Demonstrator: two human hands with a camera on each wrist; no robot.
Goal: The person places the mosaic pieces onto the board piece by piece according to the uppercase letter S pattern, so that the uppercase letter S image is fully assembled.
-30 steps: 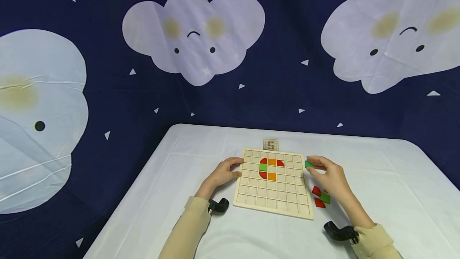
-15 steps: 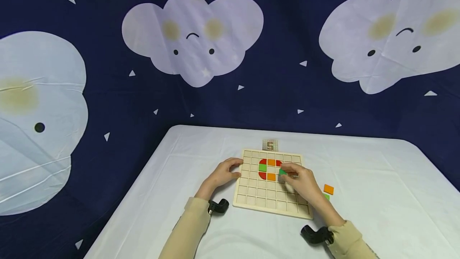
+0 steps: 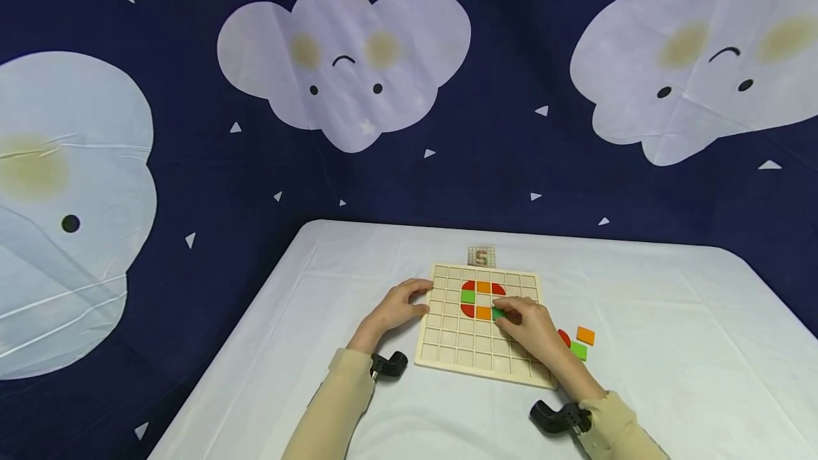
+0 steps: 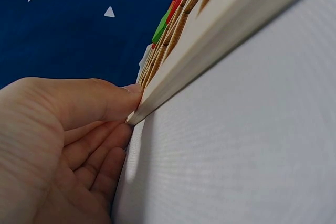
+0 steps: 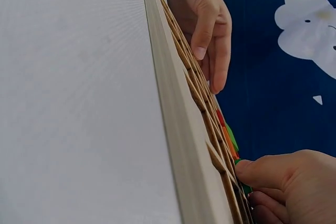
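Observation:
A wooden grid board [image 3: 473, 350] lies on the white table. On it sit red quarter-round tiles [image 3: 469, 311], orange square tiles [image 3: 483, 312] and a light green square tile [image 3: 469, 297]. My right hand [image 3: 530, 325] pinches a dark green tile [image 3: 498, 314] at a cell right of the lower orange tile. That tile's shape is partly covered by the fingers. My left hand [image 3: 397, 307] rests at the board's left edge. In the left wrist view its thumb [image 4: 105, 98] lies on the rim, with the other fingers beside the edge.
Right of the board lie a loose red tile [image 3: 564, 338], an orange tile [image 3: 585, 336] and a light green tile [image 3: 578, 351], partly behind the right arm. A small pattern card [image 3: 482, 256] lies behind the board. A dark blue backdrop [image 3: 409, 190] with clouds rises behind the table.
My right hand has moved left from beside the board to over its grid, bringing the dark green tile down to a cell. My left hand has stayed at the edge.

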